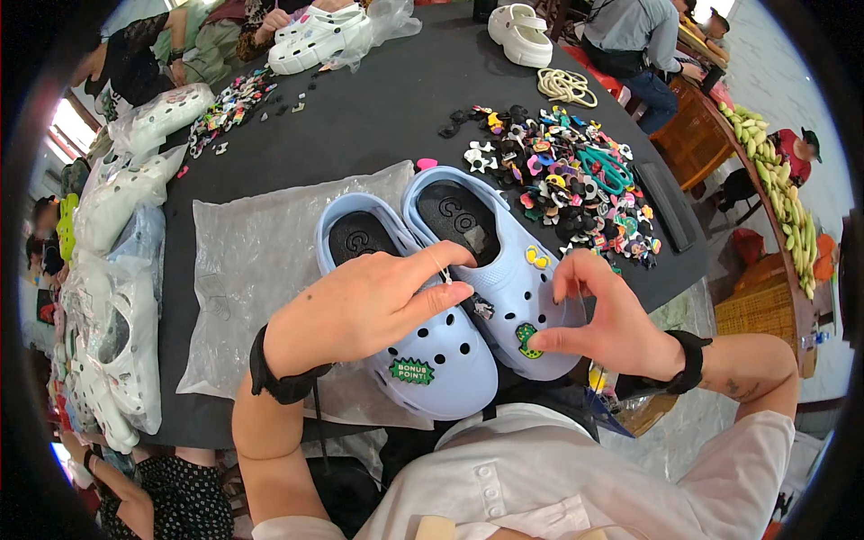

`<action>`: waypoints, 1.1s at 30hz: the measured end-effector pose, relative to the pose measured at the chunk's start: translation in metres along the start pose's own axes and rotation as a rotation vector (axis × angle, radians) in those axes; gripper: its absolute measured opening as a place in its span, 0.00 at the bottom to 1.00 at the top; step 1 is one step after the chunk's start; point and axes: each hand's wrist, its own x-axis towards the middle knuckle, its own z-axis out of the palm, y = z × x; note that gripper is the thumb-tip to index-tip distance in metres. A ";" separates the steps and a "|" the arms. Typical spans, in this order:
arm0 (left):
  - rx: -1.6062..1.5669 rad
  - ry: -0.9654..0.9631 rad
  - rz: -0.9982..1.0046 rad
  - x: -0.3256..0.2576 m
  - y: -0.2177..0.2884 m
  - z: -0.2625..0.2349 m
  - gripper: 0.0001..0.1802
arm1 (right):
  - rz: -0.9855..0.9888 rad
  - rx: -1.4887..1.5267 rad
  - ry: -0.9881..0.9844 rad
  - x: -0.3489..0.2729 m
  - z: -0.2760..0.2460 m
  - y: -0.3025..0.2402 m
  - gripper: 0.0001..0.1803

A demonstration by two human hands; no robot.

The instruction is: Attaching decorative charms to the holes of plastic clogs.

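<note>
Two light blue clogs [445, 355] lie side by side, toes toward me, partly over a clear plastic bag. Across the left clog reaches my left hand [360, 301]. Its index finger and thumb close on the right clog [450, 193] by the front of its foot opening. My right hand [598, 310] curves over that clog's toe, finger and thumb apart, the thumb by a green, yellow-edged charm [529, 342]. A yellow charm [537, 257] and a dark shiny charm [484, 308] sit higher up. The left clog bears a green spiky-edged charm [411, 370].
A heap of colourful shoe charms [576, 175] covers the table's right side, near green-handled scissors [605, 169] and a coil of cream cord [567, 87]. Bagged white clogs [112, 333] line the left edge. White clogs [520, 34] stand at the back. Other people sit around.
</note>
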 end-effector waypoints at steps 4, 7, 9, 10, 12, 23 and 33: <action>-0.013 -0.001 0.003 0.000 0.000 0.001 0.19 | 0.048 -0.101 0.028 -0.002 0.004 0.018 0.42; -0.021 0.004 0.020 0.001 -0.001 0.001 0.19 | 0.050 -0.017 0.043 0.000 0.007 0.020 0.53; -0.029 0.006 0.018 0.001 -0.001 0.002 0.19 | 0.324 0.394 -0.058 0.004 0.006 0.011 0.60; -0.029 0.006 0.019 0.001 0.000 0.001 0.19 | 0.324 0.393 -0.058 0.005 0.005 0.008 0.60; -0.023 -0.015 -0.011 0.001 0.002 0.000 0.19 | 0.313 0.501 -0.143 0.008 0.005 0.003 0.60; -0.030 -0.008 -0.006 0.001 0.002 0.000 0.19 | 0.305 0.433 -0.125 0.014 0.012 0.004 0.58; -0.041 -0.022 -0.004 0.003 0.003 -0.002 0.19 | 0.300 0.404 -0.107 0.013 0.009 0.005 0.59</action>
